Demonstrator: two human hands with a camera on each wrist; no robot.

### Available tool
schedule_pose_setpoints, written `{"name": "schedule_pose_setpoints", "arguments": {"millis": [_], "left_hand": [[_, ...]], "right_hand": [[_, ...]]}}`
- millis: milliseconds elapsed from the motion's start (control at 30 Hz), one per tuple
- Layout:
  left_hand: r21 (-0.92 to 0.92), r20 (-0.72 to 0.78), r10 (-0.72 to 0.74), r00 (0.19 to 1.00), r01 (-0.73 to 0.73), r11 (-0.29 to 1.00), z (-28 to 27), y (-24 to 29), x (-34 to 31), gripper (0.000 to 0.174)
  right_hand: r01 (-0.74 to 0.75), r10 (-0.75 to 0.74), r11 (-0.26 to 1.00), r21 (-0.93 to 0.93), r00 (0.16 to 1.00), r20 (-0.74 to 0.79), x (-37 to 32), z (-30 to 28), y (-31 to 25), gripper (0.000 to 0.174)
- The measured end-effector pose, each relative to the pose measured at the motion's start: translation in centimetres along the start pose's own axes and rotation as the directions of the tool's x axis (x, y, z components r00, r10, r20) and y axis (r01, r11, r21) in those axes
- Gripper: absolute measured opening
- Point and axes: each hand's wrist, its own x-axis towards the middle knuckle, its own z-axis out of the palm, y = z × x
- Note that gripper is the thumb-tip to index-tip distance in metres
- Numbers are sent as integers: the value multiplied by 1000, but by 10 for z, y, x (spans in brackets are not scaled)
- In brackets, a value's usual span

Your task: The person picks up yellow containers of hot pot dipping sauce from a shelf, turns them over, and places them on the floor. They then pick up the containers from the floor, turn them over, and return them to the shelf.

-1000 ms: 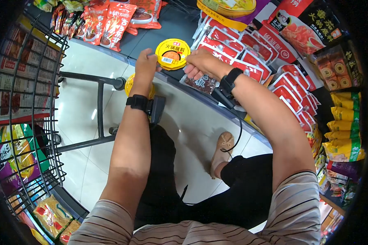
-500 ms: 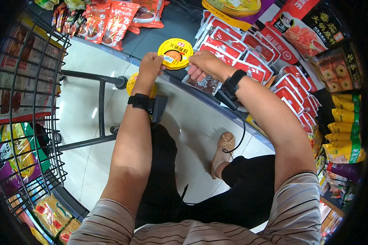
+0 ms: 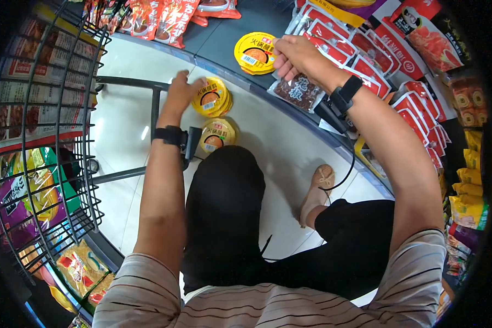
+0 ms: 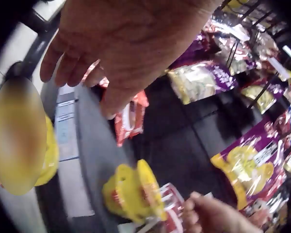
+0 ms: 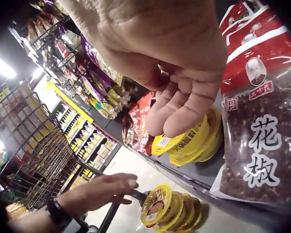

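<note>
Round yellow tubs of hot pot dip (image 3: 255, 50) sit stacked at the shelf edge. My right hand (image 3: 303, 59) is at their right rim, fingers curled toward the palm; the left wrist view shows a small gap between its fist and the tubs. My left hand (image 3: 180, 98) has its fingers extended, thumb side toward a taller stack of the same tubs (image 3: 209, 99) standing on the floor. Another yellow tub stack (image 3: 217, 136) is beside it, partly behind the knee. A pouch of Sichuan peppercorns (image 5: 262, 150) lies right beside the right hand.
A wire shopping cart (image 3: 49, 109) stands at left, its dark frame reaching toward the floor tubs. Red sauce pouches (image 3: 172, 19) lie at the shelf's back left. Rows of red-and-white pouches (image 3: 361, 49) fill the right. The shelf front edge (image 3: 229, 76) runs diagonally.
My left hand has left the shelf tubs and moved left and down toward the floor stack. My right hand stays by the shelf tubs. The head view has shifted, showing more of the floor tubs.
</note>
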Motion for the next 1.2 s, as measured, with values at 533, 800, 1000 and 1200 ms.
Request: {"name": "schedule_pose_setpoints", "arguments": {"millis": [533, 800, 1000, 1200], "left_hand": [[-253, 173, -324, 930, 360, 898, 22, -51, -42, 32], [-639, 180, -369, 912, 393, 661, -32, 8, -49, 22], [-874, 224, -179, 958, 279, 398, -77, 84, -30, 24], [-892, 247, -80, 966, 259, 370, -76, 159, -15, 19]], "right_hand": [[11, -12, 999, 34, 1000, 17, -6, 5, 4, 28], [55, -57, 998, 39, 997, 54, -3, 9, -4, 31], [111, -127, 985, 133, 984, 122, -7, 10, -19, 51], [109, -163, 961, 253, 966, 200, -17, 6, -50, 64]]}}
